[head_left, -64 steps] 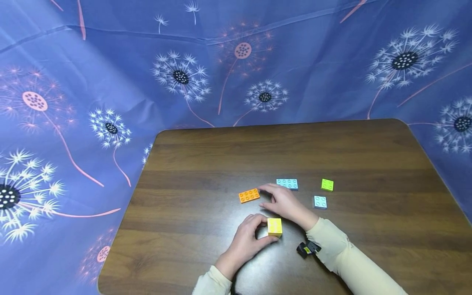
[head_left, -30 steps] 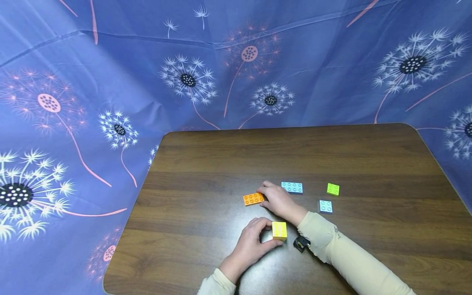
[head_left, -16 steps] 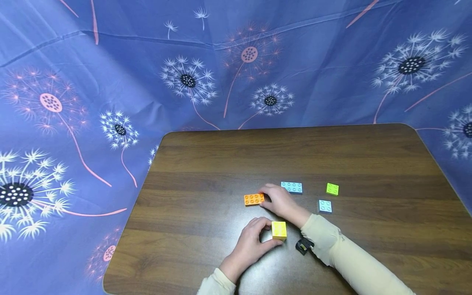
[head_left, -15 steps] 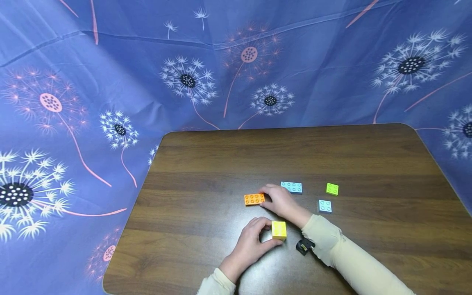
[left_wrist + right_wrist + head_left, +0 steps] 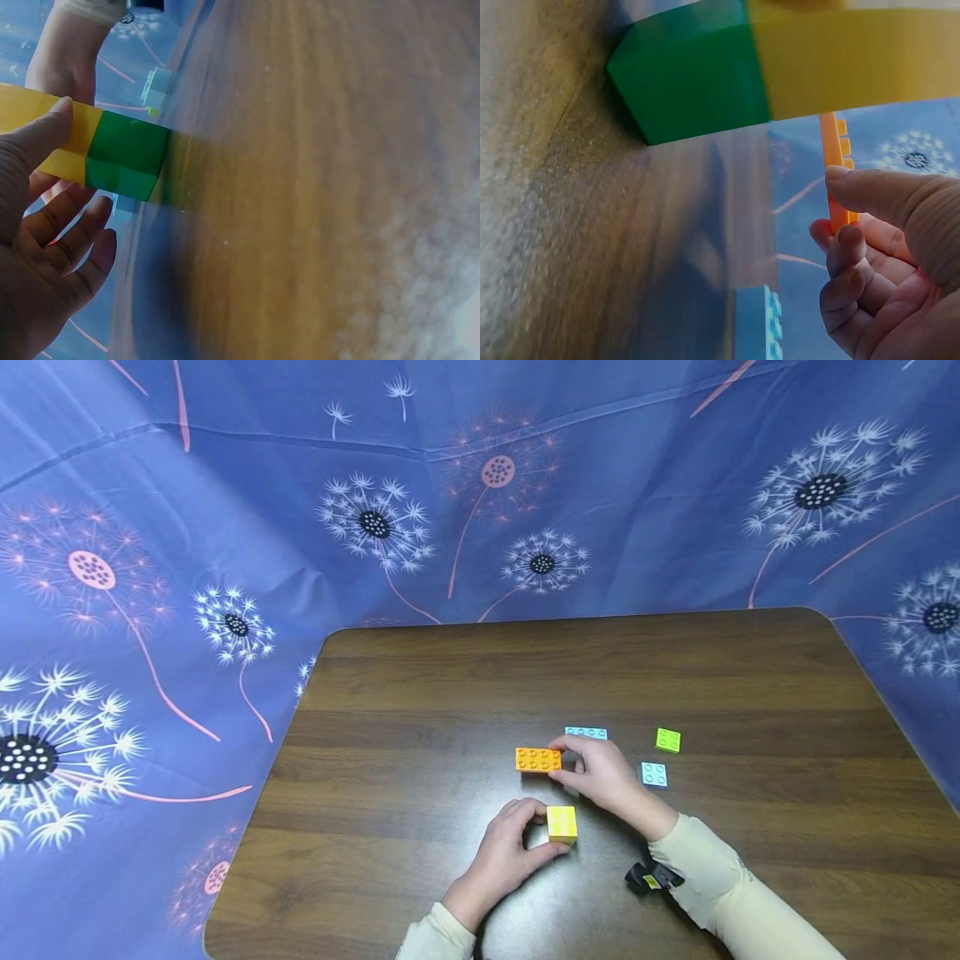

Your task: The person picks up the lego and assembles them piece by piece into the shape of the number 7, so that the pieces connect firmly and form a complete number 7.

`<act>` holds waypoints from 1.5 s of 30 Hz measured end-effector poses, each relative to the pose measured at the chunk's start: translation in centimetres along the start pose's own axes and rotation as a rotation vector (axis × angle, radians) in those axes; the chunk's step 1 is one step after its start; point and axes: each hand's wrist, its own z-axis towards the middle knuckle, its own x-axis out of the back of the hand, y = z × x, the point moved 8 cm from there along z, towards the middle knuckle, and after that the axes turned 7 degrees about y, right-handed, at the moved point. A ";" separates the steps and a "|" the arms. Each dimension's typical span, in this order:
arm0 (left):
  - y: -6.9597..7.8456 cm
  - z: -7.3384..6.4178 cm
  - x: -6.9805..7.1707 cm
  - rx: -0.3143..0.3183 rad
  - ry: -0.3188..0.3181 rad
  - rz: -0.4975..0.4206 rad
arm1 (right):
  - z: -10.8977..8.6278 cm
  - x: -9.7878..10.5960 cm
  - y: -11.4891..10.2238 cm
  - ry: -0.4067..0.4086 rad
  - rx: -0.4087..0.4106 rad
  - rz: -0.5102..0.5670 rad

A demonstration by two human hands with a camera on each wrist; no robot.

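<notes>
In the head view my left hand holds a yellow toy brick between thumb and fingers, near the middle front of the table. From the left wrist view, a green brick sits under the yellow part, its base at the tabletop, making an upright stack. My right hand pinches the right end of an orange eight-stud plate brick, just beyond the stack. The orange brick is off the table, studs upward, with its shadow beneath. In the right wrist view, the thumb lies on its near side.
A light blue brick lies behind my right hand, partly covered by it. To the right are a pale blue four-stud brick and a lime green one. A patterned blue cloth hangs past the wooden table's far edge.
My right hand has reached the orange brick, taken hold of its right end, lifted it and brought it slightly right. The left hand stays on the yellow and green stack.
</notes>
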 end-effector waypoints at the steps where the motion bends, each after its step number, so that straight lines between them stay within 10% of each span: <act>1: 0.0 0.0 0.0 -0.004 0.001 0.003 | -0.3 0.4 0.0 0.010 -0.002 0.011; 27: 0.1 0.0 -0.1 0.021 0.000 0.008 | -5.2 6.6 -1.3 0.102 0.087 0.214; 45: 0.1 0.1 -0.2 0.038 -0.013 -0.004 | -7.2 7.1 -3.8 0.062 0.244 0.241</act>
